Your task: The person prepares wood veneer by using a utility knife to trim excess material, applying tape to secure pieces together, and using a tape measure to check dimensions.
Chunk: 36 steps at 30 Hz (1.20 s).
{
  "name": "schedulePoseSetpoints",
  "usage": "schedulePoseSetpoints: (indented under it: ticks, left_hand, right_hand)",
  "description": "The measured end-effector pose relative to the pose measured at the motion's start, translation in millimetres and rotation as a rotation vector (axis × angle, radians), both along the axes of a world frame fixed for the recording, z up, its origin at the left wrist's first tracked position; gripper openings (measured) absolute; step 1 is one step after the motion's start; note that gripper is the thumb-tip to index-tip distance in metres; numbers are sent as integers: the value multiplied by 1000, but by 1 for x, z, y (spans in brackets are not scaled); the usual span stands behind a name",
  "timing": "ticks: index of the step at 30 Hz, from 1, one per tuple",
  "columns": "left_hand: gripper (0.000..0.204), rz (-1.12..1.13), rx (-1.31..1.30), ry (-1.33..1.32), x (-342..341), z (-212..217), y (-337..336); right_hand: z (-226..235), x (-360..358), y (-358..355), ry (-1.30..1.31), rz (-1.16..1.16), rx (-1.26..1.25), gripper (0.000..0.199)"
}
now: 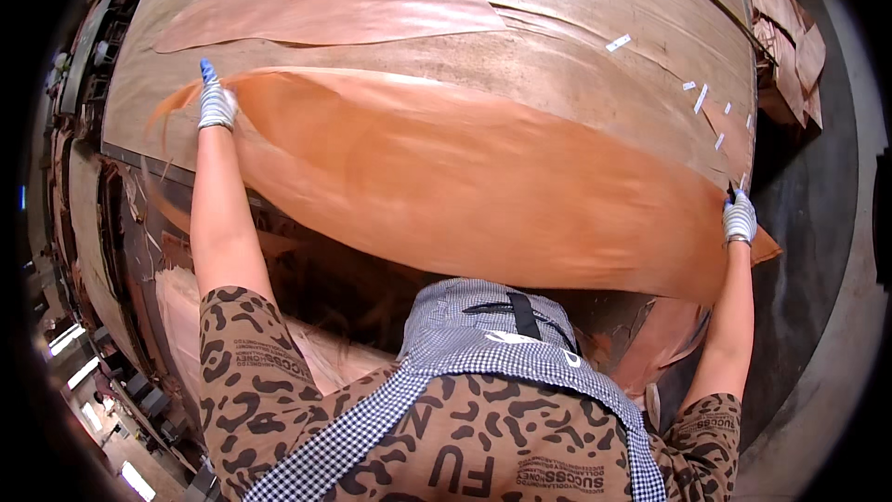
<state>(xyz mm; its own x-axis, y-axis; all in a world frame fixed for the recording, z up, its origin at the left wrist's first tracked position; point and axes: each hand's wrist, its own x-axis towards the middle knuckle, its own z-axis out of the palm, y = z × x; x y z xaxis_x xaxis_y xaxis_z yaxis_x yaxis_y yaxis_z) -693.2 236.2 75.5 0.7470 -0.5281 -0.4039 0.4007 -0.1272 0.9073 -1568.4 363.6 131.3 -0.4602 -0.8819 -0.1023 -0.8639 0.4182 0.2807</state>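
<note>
Left hand: the left hand (218, 104), in a striped glove with blue fingertips, grips the far edge of the sheet close to its left end; one blue finger points away from the body.
Right hand: the right hand (740, 216), gloved alike, is closed on the right end of the sheet; a small dark patch at its fingertips is too small to make out.
Sheet in the hands: a long, thin orange-brown sheet (483, 181) stretches between the hands, its far side over the tabletop (567, 74) and its near side bowing toward the body.
Sheet ends: on the left, the edge curls and narrow strips dangle, blurred; on the right, a pointed corner sticks out past the hand.
Tape: short white strips (701, 98) are scattered on the tabletop's right part, beyond the right hand.
Pale sheet: a pinkish sheet (325, 2) with a curved far edge lies flat beyond the orange-brown one.
Body: a checkered apron (483, 321) over a brown patterned shirt (251, 344) sits just below the sheet's near edge.
Right side: crumpled reddish-brown sheets (785, 42) hang beside the tabletop, above a grey floor (804, 223).
</note>
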Motion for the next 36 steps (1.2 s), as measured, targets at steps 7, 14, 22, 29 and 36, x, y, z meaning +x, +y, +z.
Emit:
schedulePoseSetpoints:
  ticks: [7, 14, 22, 29, 36]
  left_hand:
    - [50, -627, -96, -1212, -158, 19, 105]
    - [60, -610, 628, -1639, -234, -51, 247]
    - [61, -1032, 801, -1825, -242, -63, 218]
    - [54, -796, 572, -1746, -241, -69, 229]
    - [73, -507, 654, -590, -173, -126, 220]
  right_hand:
    - [-21, -57, -20, -68, -180, -12, 27]
    - [-49, -57, -20, -443, -118, -237, 43]
    - [-76, -78, 132, -481, -243, -280, 30]
    - [-103, -147, 246, -757, -945, -673, 16]
    - [-124, -191, 266, -939, -1111, -885, 26]
